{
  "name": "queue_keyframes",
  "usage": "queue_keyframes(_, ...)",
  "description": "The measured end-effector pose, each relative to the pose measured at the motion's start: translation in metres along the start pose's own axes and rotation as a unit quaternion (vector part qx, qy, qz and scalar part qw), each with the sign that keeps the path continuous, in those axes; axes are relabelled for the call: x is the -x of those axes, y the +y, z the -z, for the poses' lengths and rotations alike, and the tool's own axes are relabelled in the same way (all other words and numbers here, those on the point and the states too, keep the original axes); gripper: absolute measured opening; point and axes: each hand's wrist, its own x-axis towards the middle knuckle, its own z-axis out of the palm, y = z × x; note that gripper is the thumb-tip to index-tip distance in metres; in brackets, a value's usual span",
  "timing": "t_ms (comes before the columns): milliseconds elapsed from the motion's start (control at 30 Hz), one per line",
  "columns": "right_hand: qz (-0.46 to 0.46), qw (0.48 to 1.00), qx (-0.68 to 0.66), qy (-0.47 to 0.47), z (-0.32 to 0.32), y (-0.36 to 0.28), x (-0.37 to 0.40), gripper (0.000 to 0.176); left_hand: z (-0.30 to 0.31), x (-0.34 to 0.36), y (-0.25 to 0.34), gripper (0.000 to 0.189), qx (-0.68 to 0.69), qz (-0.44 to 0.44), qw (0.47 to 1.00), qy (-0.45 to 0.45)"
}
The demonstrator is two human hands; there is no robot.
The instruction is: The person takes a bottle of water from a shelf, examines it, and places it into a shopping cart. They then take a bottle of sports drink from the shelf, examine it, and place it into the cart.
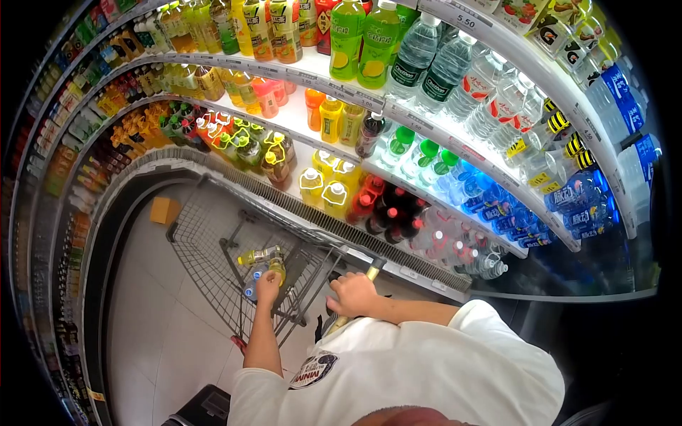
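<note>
My left hand reaches into the wire shopping cart, its fingers closed around the upper part of a bottle of yellow drink. A second yellow drink bottle lies on its side against it. Just left of my fingers, two blue bottle caps show; the bottles beneath them are mostly hidden by my hand. My right hand is wrapped around the cart handle, close to my body.
Curved drink shelves wrap around the front and left, full of bottles. The cart stands along the shelf's bottom grille. A small cardboard box sits on the tiled floor. A dark case-like object is at lower left.
</note>
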Motion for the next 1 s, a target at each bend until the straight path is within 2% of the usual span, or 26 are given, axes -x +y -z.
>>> queue_keyframes(133,0.009,1.000,0.003,0.003,0.005,0.003,-0.002,0.038,0.037,0.073,0.061,0.039,0.046,-0.038,0.998,0.004)
queue_keyframes(200,0.007,1.000,0.000,-0.016,0.006,0.001,-0.005,0.040,0.047,0.117,0.075,0.036,0.076,-0.052,0.995,0.049)
queue_keyframes(267,0.013,1.000,-0.008,-0.002,0.004,0.001,-0.009,0.039,0.054,0.162,0.087,0.031,-0.095,-0.145,0.971,0.164)
queue_keyframes(333,0.024,1.000,-0.009,0.019,-0.003,0.001,-0.014,0.038,0.060,0.202,0.098,0.025,-0.183,-0.214,0.936,0.212)
queue_keyframes(433,0.039,0.999,-0.014,0.008,-0.004,-0.001,-0.023,0.039,0.056,0.250,0.105,0.021,-0.205,-0.229,0.919,0.246)
queue_keyframes(533,0.054,0.998,-0.022,0.000,-0.004,-0.003,-0.035,0.039,0.041,0.271,0.073,0.017,-0.172,-0.200,0.948,0.181)
queue_keyframes(633,0.073,0.993,-0.038,-0.084,0.010,-0.002,-0.053,0.039,0.027,0.274,0.073,0.017,-0.243,-0.186,0.939,0.160)
queue_keyframes(733,0.118,0.990,-0.069,-0.044,0.004,0.017,-0.075,0.038,0.032,0.272,0.108,0.025,-0.259,-0.016,0.961,0.091)
queue_keyframes(767,0.130,0.989,-0.070,-0.029,0.009,0.021,-0.081,0.034,0.031,0.268,0.110,0.036,-0.249,0.018,0.962,0.108)
queue_keyframes(867,0.159,0.983,-0.081,0.036,0.002,0.032,-0.095,0.031,0.038,0.250,0.103,0.041,-0.247,0.095,0.960,0.093)
queue_keyframes(900,0.161,0.982,-0.091,0.035,0.003,0.030,-0.097,0.029,0.042,0.248,0.112,0.048,-0.232,0.110,0.963,0.084)
queue_keyframes(1000,0.159,0.982,-0.098,0.038,0.008,0.021,-0.106,0.030,0.048,0.233,0.119,0.052,-0.252,0.144,0.954,0.079)
